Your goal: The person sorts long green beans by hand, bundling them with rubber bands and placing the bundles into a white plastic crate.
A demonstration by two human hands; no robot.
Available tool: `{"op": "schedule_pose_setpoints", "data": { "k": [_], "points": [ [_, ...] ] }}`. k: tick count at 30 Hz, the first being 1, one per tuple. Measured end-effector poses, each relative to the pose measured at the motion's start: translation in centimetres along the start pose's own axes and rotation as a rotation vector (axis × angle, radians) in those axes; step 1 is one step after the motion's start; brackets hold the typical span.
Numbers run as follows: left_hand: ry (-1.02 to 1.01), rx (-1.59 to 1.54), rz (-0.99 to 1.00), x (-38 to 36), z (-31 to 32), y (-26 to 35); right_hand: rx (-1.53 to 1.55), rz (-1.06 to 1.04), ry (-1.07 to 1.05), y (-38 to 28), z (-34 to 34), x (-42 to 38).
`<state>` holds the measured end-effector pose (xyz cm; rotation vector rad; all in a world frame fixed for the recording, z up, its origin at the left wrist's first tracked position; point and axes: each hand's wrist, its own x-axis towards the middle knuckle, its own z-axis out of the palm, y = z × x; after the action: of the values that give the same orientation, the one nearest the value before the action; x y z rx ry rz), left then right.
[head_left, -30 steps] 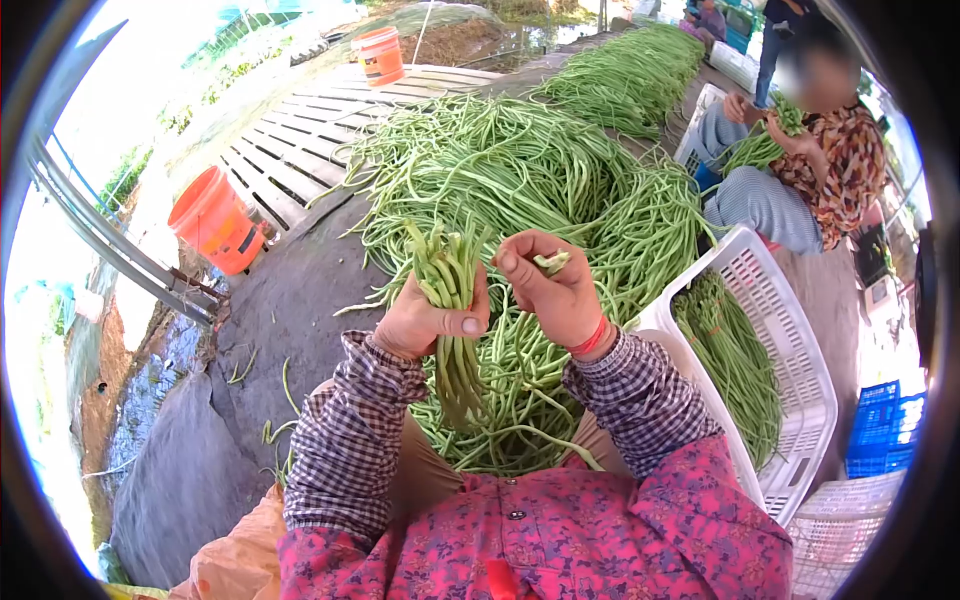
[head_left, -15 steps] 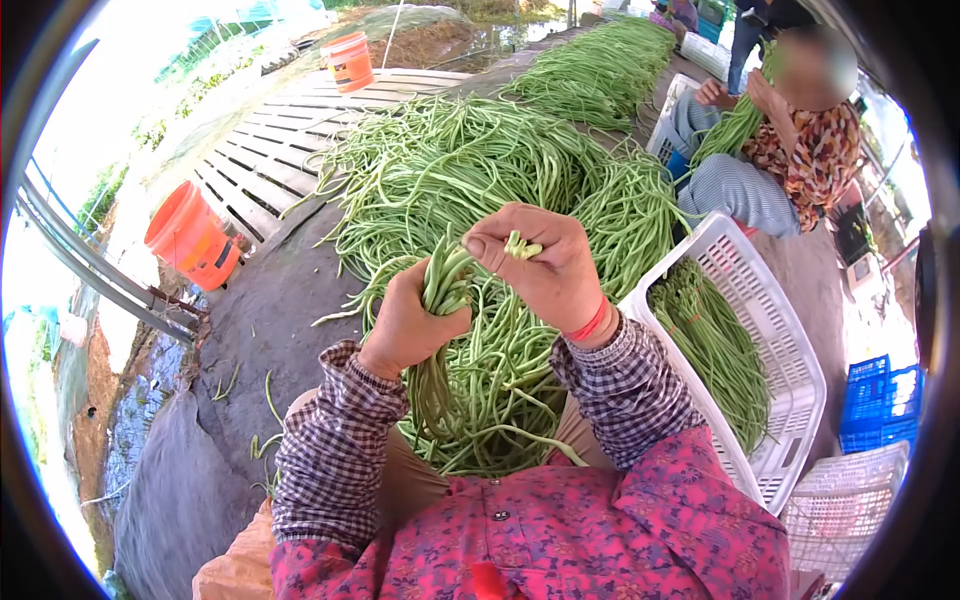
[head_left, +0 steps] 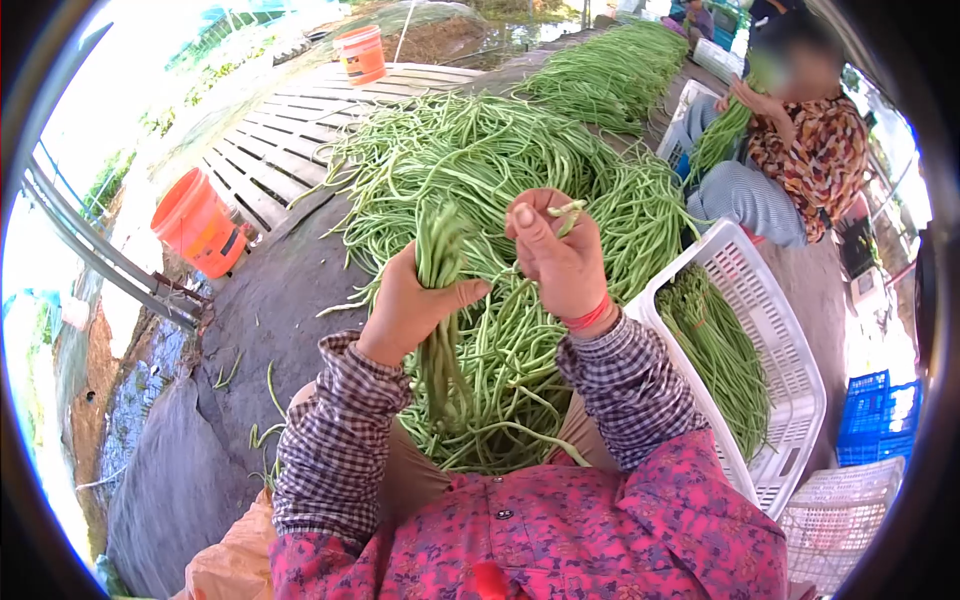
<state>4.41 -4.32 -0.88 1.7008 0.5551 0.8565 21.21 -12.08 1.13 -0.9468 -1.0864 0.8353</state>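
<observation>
My left hand (head_left: 405,310) is wrapped round an upright bunch of long green beans (head_left: 440,345), the thumb pointing right. The bunch's upper ends stand above the fist, and its tails hang down towards my lap. To its right, a little apart, my right hand (head_left: 560,255) is raised with a red band at the wrist. Curled fingers there hold a small pale green piece of bean (head_left: 568,213). Under and beyond both hands spreads a big tangled heap of long beans (head_left: 470,160).
At right a white plastic crate (head_left: 790,440) holds bundled beans (head_left: 710,330). Another person (head_left: 800,150) sits behind it, holding beans. Orange buckets (head_left: 200,225) (head_left: 360,55) stand at left near slatted boards (head_left: 270,150). Blue crates (head_left: 878,415) and another white crate (head_left: 845,520) are at lower right.
My right hand has drawn away from the bunch, rightward, with the small bean piece still in its fingers. The bunch in my left hand now stands more upright.
</observation>
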Motion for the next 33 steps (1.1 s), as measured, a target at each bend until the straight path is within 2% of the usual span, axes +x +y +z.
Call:
{"op": "schedule_pose_setpoints", "data": {
  "k": [2,3,6,7,10,14,15,18,19,22,23,27,30,31,33],
  "points": [
    [-0.100,-0.359,-0.204,0.0,-1.1,0.4,-0.098,0.085,-0.074,0.7,-0.7,0.4],
    [-0.086,-0.449,-0.227,0.0,-1.2,0.7,-0.084,0.111,-0.210,1.8,-0.6,0.2],
    [-0.013,-0.677,-0.270,0.6,-2.0,0.4,-0.533,-0.141,-0.413,3.7,1.6,-0.8],
    [-0.017,-0.748,-0.302,0.8,-2.7,-0.1,-0.385,0.067,-0.399,3.0,2.2,-1.0],
    [-0.009,-0.806,-0.233,0.3,-3.5,0.7,0.088,0.385,-0.374,3.4,1.4,-0.1],
    [-0.085,-0.582,-0.052,-0.2,-3.9,0.1,0.240,0.389,-0.447,4.4,1.0,-0.2],
    [-0.098,-0.603,-0.053,-0.3,-3.9,-0.2,0.198,0.425,-0.460,3.7,1.0,-0.3],
    [-0.161,-0.821,-0.037,-0.2,-2.4,-0.1,0.400,0.472,-0.505,3.2,1.4,-0.2],
    [-0.186,-0.857,-0.019,0.0,-2.3,-0.1,0.360,0.469,-0.486,3.7,1.2,0.0],
    [-0.174,-0.914,0.131,0.7,-2.3,-1.3,0.056,0.141,-0.290,4.6,2.0,-0.1],
    [-0.162,-0.951,0.108,0.6,-2.4,-1.4,-0.225,-0.147,-0.229,4.4,2.0,0.1],
    [-0.207,-1.012,0.130,1.0,-2.3,-1.4,-0.332,-0.212,-0.234,3.4,1.6,-0.2],
    [-0.229,-1.007,0.127,1.1,-2.2,-1.1,-0.417,-0.135,-0.224,2.4,1.4,-0.3],
    [-0.231,-1.011,0.124,1.2,-2.2,-1.1,-0.399,0.040,-0.218,1.8,1.4,-0.4],
    [-0.238,-1.053,0.108,1.1,-2.0,-1.2,-0.397,0.020,-0.239,2.1,0.9,-0.3]
  ]
}}
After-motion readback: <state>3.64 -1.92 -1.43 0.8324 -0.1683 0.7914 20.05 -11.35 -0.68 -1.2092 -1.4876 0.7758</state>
